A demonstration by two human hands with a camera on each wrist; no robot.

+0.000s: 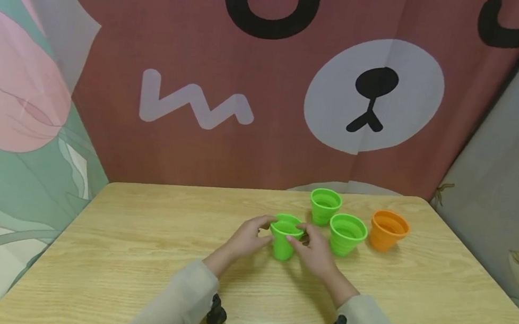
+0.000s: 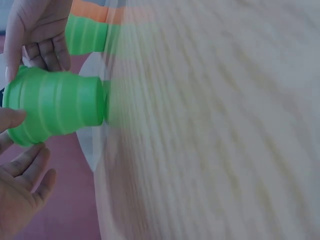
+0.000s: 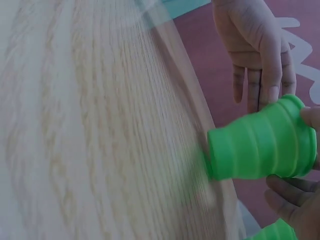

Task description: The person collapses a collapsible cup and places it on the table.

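Note:
Both of my hands are at a green collapsible cup (image 1: 283,246) with ribbed, stepped sides, upright at the middle of the table. My left hand (image 1: 251,234) holds its rim from the left, thumb in front and fingers behind. From the other side my right hand (image 1: 318,251) pinches the rim in the same way. In the head view the rim looks bent inward between the hands. The left wrist view shows the cup's base (image 2: 101,101) right at the tabletop. Part of each hand's fingers is hidden behind the cup.
Right of my hands stand two more green cups, one farther back (image 1: 325,207) and one nearer (image 1: 347,235). An orange cup (image 1: 388,230) is beside them. The wooden table (image 1: 143,255) ends at a printed curtain (image 1: 193,154) behind.

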